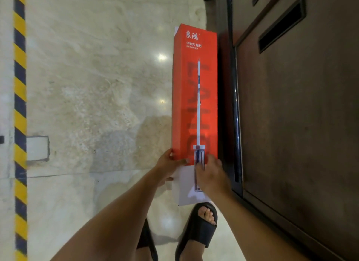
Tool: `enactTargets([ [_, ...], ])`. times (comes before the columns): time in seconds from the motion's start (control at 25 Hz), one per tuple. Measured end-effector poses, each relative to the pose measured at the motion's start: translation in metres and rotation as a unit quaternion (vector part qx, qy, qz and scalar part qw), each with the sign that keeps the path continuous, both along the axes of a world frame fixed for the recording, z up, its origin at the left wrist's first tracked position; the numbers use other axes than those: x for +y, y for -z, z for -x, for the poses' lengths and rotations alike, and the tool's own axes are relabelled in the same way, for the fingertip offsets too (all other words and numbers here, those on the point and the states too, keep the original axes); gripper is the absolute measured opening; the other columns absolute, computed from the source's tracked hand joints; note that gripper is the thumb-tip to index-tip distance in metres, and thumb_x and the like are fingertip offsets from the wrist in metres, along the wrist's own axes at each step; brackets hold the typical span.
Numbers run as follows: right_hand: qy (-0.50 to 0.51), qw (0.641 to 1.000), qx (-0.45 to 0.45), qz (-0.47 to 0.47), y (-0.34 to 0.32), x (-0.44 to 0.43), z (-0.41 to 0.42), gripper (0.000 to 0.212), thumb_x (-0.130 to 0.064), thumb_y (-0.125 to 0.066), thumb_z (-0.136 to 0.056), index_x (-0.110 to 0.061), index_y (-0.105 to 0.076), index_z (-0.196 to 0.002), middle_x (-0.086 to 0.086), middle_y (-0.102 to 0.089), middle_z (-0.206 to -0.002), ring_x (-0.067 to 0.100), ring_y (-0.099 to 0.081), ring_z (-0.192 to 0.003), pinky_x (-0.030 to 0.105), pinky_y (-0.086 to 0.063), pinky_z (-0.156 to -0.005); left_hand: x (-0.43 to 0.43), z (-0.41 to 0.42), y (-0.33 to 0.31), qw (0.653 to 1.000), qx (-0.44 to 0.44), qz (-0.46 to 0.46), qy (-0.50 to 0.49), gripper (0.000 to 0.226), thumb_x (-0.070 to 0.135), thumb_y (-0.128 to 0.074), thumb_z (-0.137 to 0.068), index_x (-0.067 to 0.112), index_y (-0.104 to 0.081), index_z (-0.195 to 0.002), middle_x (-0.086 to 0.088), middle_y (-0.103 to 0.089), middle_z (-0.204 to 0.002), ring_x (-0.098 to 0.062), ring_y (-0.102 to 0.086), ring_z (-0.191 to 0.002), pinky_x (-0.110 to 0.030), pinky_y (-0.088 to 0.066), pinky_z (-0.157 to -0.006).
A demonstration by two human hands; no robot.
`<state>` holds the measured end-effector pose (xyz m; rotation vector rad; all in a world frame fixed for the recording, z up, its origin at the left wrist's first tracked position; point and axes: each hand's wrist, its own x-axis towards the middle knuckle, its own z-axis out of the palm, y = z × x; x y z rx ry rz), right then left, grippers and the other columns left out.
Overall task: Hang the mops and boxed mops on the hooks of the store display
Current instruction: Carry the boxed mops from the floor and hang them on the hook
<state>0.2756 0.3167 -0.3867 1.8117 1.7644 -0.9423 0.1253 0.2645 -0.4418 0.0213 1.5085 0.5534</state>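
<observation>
Head view: our left hand (168, 162) clamps the near left edge of the boxed mop (195, 97), fingers curled around it. Our right hand (210, 175) lies flat on the near face, fingers spread, not gripping. Box lies on the marble floor (97, 85), long axis running straight away from us, near end at both hands, right side against a dark cabinet (301, 124). No hooks visible; lift comes next.
</observation>
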Motion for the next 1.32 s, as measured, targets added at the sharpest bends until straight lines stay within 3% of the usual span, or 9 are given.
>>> enactTargets([
  [0.28,0.204,0.967,0.153,-0.012,-0.024,0.036,0.012,0.047,-0.051,-0.042,-0.105,-0.024,-0.053,-0.142,0.006,-0.059,-0.138,0.028,-0.059,-0.123,0.036,-0.046,-0.097,-0.052,0.047,-0.063,1.0,-0.009,0.021,0.021,0.068,0.033,-0.089,-0.077,0.038,-0.052,-0.135,0.004,-0.065,-0.13,-0.025,-0.067,-0.115,-0.062,-0.054,-0.1],
  [0.4,0.3,0.921,0.235,0.078,-0.037,0.054,0.038,0.06,-0.074,-0.043,-0.093,-0.032,-0.064,-0.131,-0.006,-0.071,-0.121,0.021,-0.066,-0.114,0.043,-0.048,-0.106,-0.083,0.064,-0.093,0.998,-0.057,0.009,0.012,0.072,0.039,-0.093,-0.071,0.044,-0.056,-0.133,0.007,-0.067,-0.131,-0.024,-0.067,-0.121,-0.062,-0.053,-0.103],
  [0.52,0.357,0.868,0.3,0.169,-0.059,0.059,0.068,0.075,-0.085,-0.044,-0.085,-0.038,-0.058,-0.141,-0.009,-0.065,-0.136,0.018,-0.058,-0.129,0.043,-0.037,-0.118,-0.103,0.074,-0.124,0.995,-0.092,-0.005,-0.027,0.064,0.021,-0.091,-0.078,0.039,-0.06,-0.131,0.001,-0.07,-0.129,-0.026,-0.074,-0.114,-0.06,-0.057,-0.098],
  [0.64,0.323,0.886,0.294,0.158,-0.082,0.047,0.096,0.107,-0.101,-0.038,-0.067,-0.035,-0.05,-0.15,-0.007,-0.052,-0.152,0.022,-0.044,-0.145,0.047,-0.029,-0.124,-0.116,0.078,-0.151,0.994,-0.095,-0.009,-0.057,0.069,0.012,-0.089,-0.078,0.035,-0.057,-0.135,-0.004,-0.071,-0.13,-0.03,-0.075,-0.112,-0.058,-0.058,-0.098],
  [0.84,0.234,0.924,0.301,0.036,-0.134,0.021,0.111,0.118,-0.107,-0.023,-0.062,-0.018,-0.069,-0.125,0.005,-0.073,-0.117,0.026,-0.067,-0.11,0.046,-0.052,-0.103,-0.129,0.085,-0.194,0.994,-0.091,-0.06,-0.032,0.077,0.026,-0.09,-0.081,0.044,-0.05,-0.144,0.008,-0.068,-0.139,-0.019,-0.064,-0.13,-0.048,-0.056,-0.105],
  [0.96,0.221,0.923,0.314,0.009,-0.169,0.006,0.112,0.111,-0.101,-0.026,-0.069,-0.017,-0.068,-0.128,-0.002,-0.07,-0.112,0.016,-0.062,-0.105,0.033,-0.048,-0.094,-0.11,0.102,-0.235,0.994,-0.037,-0.102,-0.032,0.071,0.058,-0.079,-0.084,0.056,-0.041,-0.145,0.028,-0.06,-0.14,0.001,-0.058,-0.126,-0.037,-0.05,-0.102],
  [1.08,0.217,0.923,0.316,0.012,-0.196,-0.017,0.103,0.098,-0.095,-0.03,-0.074,-0.02,-0.069,-0.123,-0.008,-0.066,-0.106,0.012,-0.059,-0.103,0.03,-0.046,-0.093,-0.071,0.136,-0.261,0.979,0.057,-0.133,-0.145,0.093,0.08,-0.07,-0.074,0.047,-0.036,-0.154,0.018,-0.058,-0.147,-0.013,-0.058,-0.135,-0.055,-0.04,-0.114],
  [1.2,0.194,0.926,0.324,0.013,-0.218,-0.042,0.094,0.059,-0.083,-0.033,-0.085,-0.034,-0.064,-0.094,-0.012,-0.065,-0.082,0.013,-0.061,-0.082,0.029,-0.044,-0.075,-0.031,0.166,-0.288,0.947,0.101,-0.204,-0.228,0.082,0.074,-0.072,-0.08,0.034,-0.05,-0.149,0.001,-0.067,-0.141,-0.026,-0.066,-0.128,-0.053,-0.051,-0.107],
  [1.32,0.169,0.928,0.33,0.042,-0.227,-0.06,0.082,0.06,-0.064,-0.039,-0.096,-0.022,-0.065,-0.131,-0.003,-0.072,-0.12,0.011,-0.063,-0.114,0.024,-0.044,-0.092,-0.021,0.164,-0.318,0.927,0.137,-0.207,-0.282,0.079,0.07,-0.079,-0.072,0.029,-0.061,-0.137,0.001,-0.076,-0.125,-0.022,-0.076,-0.11,-0.048,-0.061,-0.097],
])
